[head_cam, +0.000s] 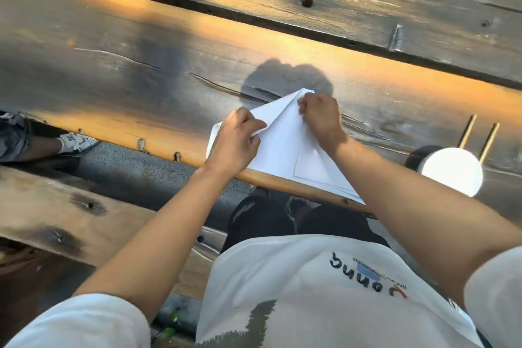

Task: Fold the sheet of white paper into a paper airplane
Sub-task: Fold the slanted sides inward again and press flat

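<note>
Left hand: palm down, fingers curled, pinching a folded flap at the left side of the white paper. Right hand: knuckles up, fingertips closed on the paper's pointed far tip. Both forearms reach forward from short white sleeves. Paper: partly folded to a point, lying on the near plank of the wooden table, its near corner overhanging the edge. White cup: right of the right forearm, close. Two sticks: just beyond the cup. Another person's shoe: far left, under the table edge.
</note>
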`<state>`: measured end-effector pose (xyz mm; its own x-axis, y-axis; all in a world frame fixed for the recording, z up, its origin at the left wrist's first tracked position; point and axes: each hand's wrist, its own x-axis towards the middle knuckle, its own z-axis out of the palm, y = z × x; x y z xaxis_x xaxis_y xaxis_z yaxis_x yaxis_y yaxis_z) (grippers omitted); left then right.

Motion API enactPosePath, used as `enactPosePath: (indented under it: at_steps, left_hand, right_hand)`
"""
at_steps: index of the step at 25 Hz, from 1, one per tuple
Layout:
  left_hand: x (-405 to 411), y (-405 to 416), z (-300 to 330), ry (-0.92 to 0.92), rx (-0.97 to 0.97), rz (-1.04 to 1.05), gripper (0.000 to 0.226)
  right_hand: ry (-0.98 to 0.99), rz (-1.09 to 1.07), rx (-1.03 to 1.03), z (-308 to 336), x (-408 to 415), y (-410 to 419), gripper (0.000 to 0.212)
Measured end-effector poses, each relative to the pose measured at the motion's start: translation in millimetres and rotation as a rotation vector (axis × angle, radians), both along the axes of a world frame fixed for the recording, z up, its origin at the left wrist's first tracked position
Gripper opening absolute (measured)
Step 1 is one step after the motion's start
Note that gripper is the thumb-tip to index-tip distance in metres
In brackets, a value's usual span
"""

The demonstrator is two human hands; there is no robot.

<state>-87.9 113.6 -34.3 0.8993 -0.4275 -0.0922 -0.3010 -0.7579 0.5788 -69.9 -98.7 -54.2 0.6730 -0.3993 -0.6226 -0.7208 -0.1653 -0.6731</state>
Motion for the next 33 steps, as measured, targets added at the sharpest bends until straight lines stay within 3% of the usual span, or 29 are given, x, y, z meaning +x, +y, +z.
enactPosePath:
  at_steps: [3, 13, 24, 33]
  left_hand:
    - [-29.2, 0.3, -3.9, -0.078, 0.057, -0.064, 0.033]
    - [-62.8, -14.4, -18.7, -0.201, 0.054, -0.152, 0.023]
    - [-79.2, -21.4, -37.4, -0.111, 0.104, -0.292, 0.029]
    - [-81.7, -24.4, -48.1, -0.12, 0.045, -0.298, 0.018]
  right_hand:
    - [0.032, -0.001, -0.033, 1.2, 5.9, -3.0, 0.042]
    - [0.051, 0.246, -0.302, -2.1, 13.5, -23.5, 0.033]
    - [0.055, 0.148, -0.224, -5.1, 16.1, -34.3, 0.014]
    - [0.092, 0.09, -0.18, -5.0, 18.4, -33.0, 0.027]
